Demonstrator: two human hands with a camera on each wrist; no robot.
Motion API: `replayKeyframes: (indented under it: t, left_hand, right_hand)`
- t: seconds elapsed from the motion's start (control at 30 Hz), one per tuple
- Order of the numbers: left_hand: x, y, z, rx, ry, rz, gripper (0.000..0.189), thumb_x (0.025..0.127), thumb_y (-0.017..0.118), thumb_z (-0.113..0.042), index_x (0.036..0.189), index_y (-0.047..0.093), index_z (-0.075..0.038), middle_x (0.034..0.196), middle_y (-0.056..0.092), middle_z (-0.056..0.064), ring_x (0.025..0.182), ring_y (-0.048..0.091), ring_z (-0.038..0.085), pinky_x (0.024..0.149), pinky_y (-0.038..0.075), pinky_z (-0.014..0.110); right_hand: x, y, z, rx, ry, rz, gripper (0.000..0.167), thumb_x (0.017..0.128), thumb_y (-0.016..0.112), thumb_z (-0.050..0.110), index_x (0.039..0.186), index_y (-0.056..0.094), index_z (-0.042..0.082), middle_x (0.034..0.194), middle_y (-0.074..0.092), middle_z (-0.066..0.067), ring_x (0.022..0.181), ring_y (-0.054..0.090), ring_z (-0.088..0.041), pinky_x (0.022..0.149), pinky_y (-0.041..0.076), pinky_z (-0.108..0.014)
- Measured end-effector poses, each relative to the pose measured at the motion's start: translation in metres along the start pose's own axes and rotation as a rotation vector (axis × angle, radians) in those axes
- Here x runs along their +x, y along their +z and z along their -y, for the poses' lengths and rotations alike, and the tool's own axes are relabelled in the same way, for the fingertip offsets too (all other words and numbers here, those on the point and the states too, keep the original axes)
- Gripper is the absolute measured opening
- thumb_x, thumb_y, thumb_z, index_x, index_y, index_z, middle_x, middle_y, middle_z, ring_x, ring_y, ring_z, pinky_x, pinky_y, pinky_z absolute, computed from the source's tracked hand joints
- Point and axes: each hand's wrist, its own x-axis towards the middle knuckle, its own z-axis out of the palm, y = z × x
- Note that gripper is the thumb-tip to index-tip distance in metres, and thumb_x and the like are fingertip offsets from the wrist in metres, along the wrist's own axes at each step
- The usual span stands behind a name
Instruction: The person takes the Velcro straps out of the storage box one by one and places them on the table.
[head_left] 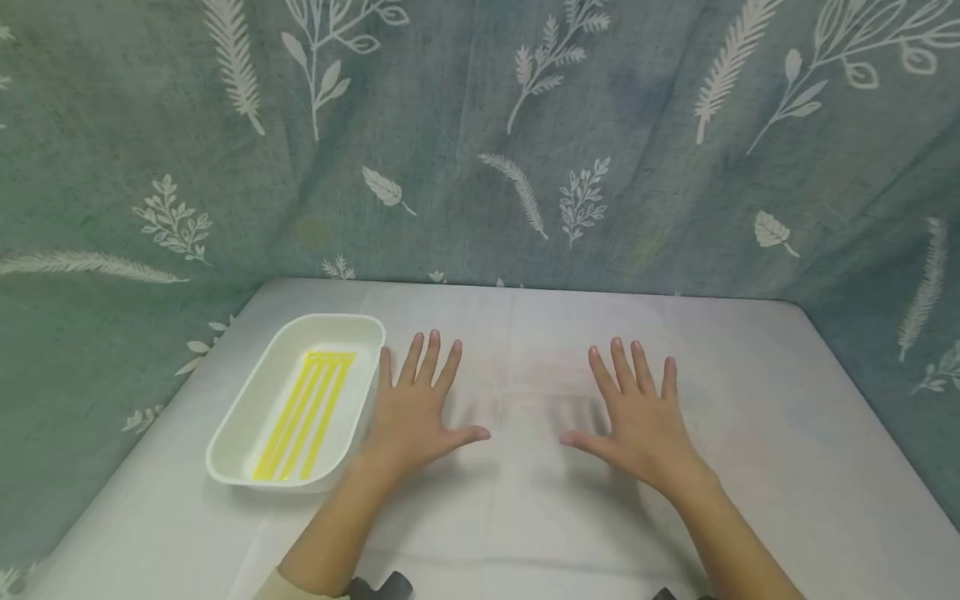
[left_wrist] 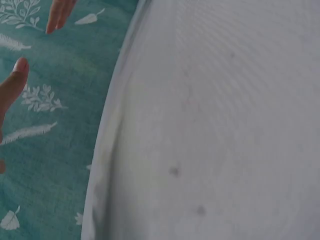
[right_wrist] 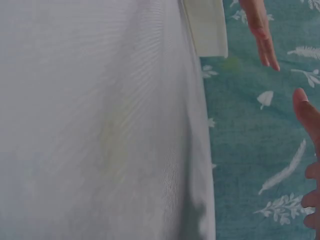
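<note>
My left hand (head_left: pixel 411 421) is held over the table with its fingers spread, palm down and holding nothing. Beside it on the left stands a white tray (head_left: pixel 217 454), whose right rim is close to the little finger. Inside lie several long yellow strips (head_left: pixel 306 415), joined by a crosspiece at the far end. To the right, my right hand (head_left: pixel 643 429) is also spread and holds nothing, its thumb pointing toward the left one. Part of the right hand (right_wrist: pixel 310 120) shows at the edge of the right wrist view, with the tray (right_wrist: pixel 210 35) at the top.
A white cloth (head_left: pixel 525 508) covers the table. Behind and at the sides hangs a green leaf-patterned curtain (head_left: pixel 450 125). Dark pieces of gear (head_left: pixel 390 586) show near the left wrist at the bottom edge.
</note>
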Motion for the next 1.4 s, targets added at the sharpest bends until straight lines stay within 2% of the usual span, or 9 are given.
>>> replayKeyframes:
  t: [0.27,0.57,0.73,0.97,1.17,1.4]
  left_hand:
    - [-0.009,-0.002,0.015,-0.020,-0.040,0.038,0.108,0.072,0.047,-0.082,0.153,0.015,-0.017,0.158,0.011,0.014,0.146,0.004,0.032,0.113,-0.004,0.062]
    - [-0.020,-0.005,0.032,0.010,-0.061,0.021,0.110,0.071,0.048,-0.083,0.153,0.014,-0.018,0.158,0.010,0.014,0.146,0.003,0.032,0.113,-0.009,0.061]
    - [-0.026,-0.006,0.045,0.025,-0.055,0.001,0.111,0.071,0.049,-0.082,0.153,0.015,-0.016,0.157,0.013,0.016,0.145,0.006,0.034,0.112,-0.006,0.063]
    - [-0.037,-0.008,0.059,0.003,-0.092,-0.014,0.111,0.071,0.050,-0.082,0.152,0.017,-0.015,0.156,0.017,0.018,0.145,0.008,0.034,0.112,-0.006,0.063]
    - [-0.047,-0.015,0.077,-0.005,-0.127,-0.010,0.111,0.071,0.052,-0.080,0.152,0.015,-0.013,0.156,0.018,0.020,0.144,0.010,0.036,0.110,-0.004,0.066]
    - [-0.061,-0.023,0.102,0.000,-0.161,0.008,0.112,0.073,0.051,-0.079,0.153,0.009,-0.014,0.156,0.013,0.021,0.145,0.001,0.035,0.110,-0.010,0.066]
  right_hand:
    - [0.011,0.006,0.017,0.013,-0.020,0.007,0.109,0.073,0.047,0.082,0.153,0.014,0.015,0.157,0.009,-0.018,0.144,0.002,-0.039,0.109,-0.002,-0.069]
    - [0.022,0.008,0.034,0.024,-0.050,0.003,0.108,0.073,0.047,0.082,0.153,0.015,0.016,0.158,0.009,-0.017,0.145,0.003,-0.038,0.109,0.000,-0.069]
    - [0.026,0.011,0.044,0.043,-0.070,-0.003,0.106,0.074,0.047,0.081,0.153,0.015,0.017,0.158,0.011,-0.016,0.144,0.006,-0.038,0.110,0.000,-0.068]
    - [0.032,0.011,0.058,0.060,-0.107,-0.002,0.105,0.075,0.048,0.079,0.153,0.015,0.017,0.158,0.010,-0.015,0.145,0.004,-0.036,0.110,0.000,-0.068]
    - [0.040,0.010,0.071,0.071,-0.126,0.000,0.105,0.075,0.048,0.080,0.153,0.014,0.018,0.158,0.010,-0.015,0.145,0.003,-0.036,0.110,-0.002,-0.067]
    - [0.045,0.015,0.089,0.008,-0.187,-0.029,0.106,0.074,0.044,0.083,0.153,0.016,0.019,0.157,0.014,-0.015,0.145,0.006,-0.035,0.111,0.001,-0.067]
